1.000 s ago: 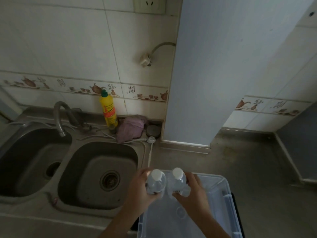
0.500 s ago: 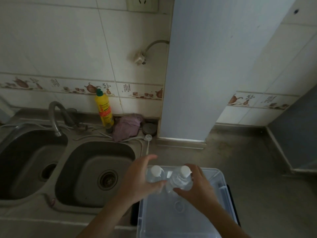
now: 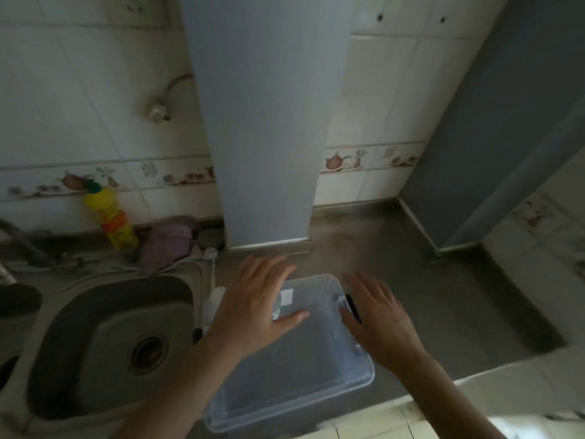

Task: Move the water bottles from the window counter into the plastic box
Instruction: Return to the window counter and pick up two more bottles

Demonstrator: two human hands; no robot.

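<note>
Bottles gone; hands (image 3: 253, 307) off, box (image 3: 294, 388) lengthwise.

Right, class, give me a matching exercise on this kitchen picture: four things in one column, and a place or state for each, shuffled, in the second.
Things
1. yellow detergent bottle
2. clear plastic box
3. left hand
4. purple cloth

Places or states
A. open, fingers spread, over the box
B. upright against the tiled wall
C. on the counter right of the sink
D. bunched behind the sink, right of the bottle

Pairs: 1-B, 2-C, 3-A, 4-D

Clear glossy plastic box (image 3: 354, 380), brushed metal sink (image 3: 72, 337), glazed wall tiles (image 3: 79, 99)
</note>
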